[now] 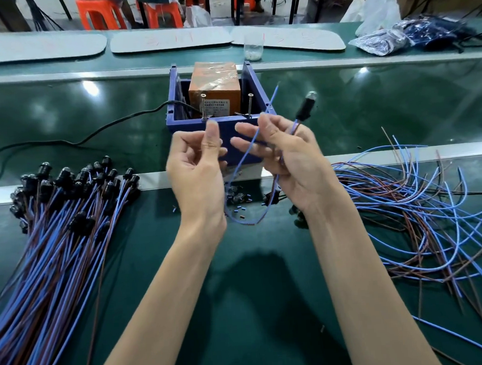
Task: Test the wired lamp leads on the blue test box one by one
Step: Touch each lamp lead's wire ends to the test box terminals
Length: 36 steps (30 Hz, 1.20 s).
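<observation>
A lead [241, 161] is gripped in the right hand [286, 162] just before the box [176, 96], with its lamp [307, 106] raised above the fingers. The left hand [196, 168] is half curled alongside; whether anything is pinched cannot be told. A bundle [54, 236] is laid left.

1. At centre frame an open-topped blue plastic test box [187, 129] stands on the dark green table [256, 308], with an orange block [214, 82] inside it.
2. In front of the box, the right hand [289, 159] grips a lamp lead. Its black bulb holder [306, 107] sticks up past the fingers, and its thin blue wire [245, 158] hangs between the hands.
3. The left hand [195, 171] is raised just beside it with curled fingers; whether it holds a wire is unclear.
4. A bundle of blue and brown leads [54, 236] lies at lower left, and a loose tangle of wires [419, 205] lies at right.
</observation>
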### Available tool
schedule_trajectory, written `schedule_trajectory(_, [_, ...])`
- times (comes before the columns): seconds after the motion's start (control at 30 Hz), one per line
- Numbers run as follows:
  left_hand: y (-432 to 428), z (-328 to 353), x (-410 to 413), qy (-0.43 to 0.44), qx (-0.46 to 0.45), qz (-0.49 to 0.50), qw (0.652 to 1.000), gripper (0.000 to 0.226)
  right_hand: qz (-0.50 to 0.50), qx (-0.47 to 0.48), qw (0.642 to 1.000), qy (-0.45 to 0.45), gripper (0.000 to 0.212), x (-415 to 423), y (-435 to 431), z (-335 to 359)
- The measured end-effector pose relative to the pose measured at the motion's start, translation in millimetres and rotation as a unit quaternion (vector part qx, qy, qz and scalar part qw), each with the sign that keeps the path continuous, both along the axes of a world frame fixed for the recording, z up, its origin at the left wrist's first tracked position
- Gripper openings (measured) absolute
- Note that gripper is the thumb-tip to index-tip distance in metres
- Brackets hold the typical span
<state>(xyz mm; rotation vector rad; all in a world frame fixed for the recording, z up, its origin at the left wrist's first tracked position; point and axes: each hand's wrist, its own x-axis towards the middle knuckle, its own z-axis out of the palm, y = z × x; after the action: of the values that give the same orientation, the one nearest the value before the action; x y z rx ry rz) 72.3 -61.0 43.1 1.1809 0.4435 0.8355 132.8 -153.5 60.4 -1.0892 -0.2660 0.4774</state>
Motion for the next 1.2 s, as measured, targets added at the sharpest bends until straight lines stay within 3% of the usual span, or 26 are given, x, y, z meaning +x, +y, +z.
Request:
schedule_trajectory(0.13, [18.7, -5.6, -0.6, 0.032, 0.051, 0.042, 0.997, 0.023, -0.150, -0.042, 0.986, -0.066, 0.013, 4.6, -0.4, 0.2])
schedule_trajectory(0.37, [38.3, -21.4, 1.2, 0.115, 0.179, 0.075, 0.974, 0.014, -0.294, -0.124, 0.947, -0.036, 0.019, 18.5, 0.9, -21.0])
schedule_trajectory(0.6, [52.7, -22.2, 11.5, 0.189, 0.205, 0.106, 0.955, 0.017, -0.265, -0.201, 0.941, -0.071, 0.020, 27.8, -0.6, -26.6])
schedule_trajectory(0.97, [62.6, -9.6, 20.0, 0.197, 0.173, 0.104, 0.959, 0.017, -0.265, -0.236, 0.926, -0.133, 0.020, 40.8, 3.9, -19.9])
schedule_trajectory(1.2, [58.1, -8.6, 18.5, 0.198, 0.202, 0.079, 0.956, 0.019, -0.236, -0.238, 0.932, -0.140, 0.023, 42.6, 7.0, -22.1])
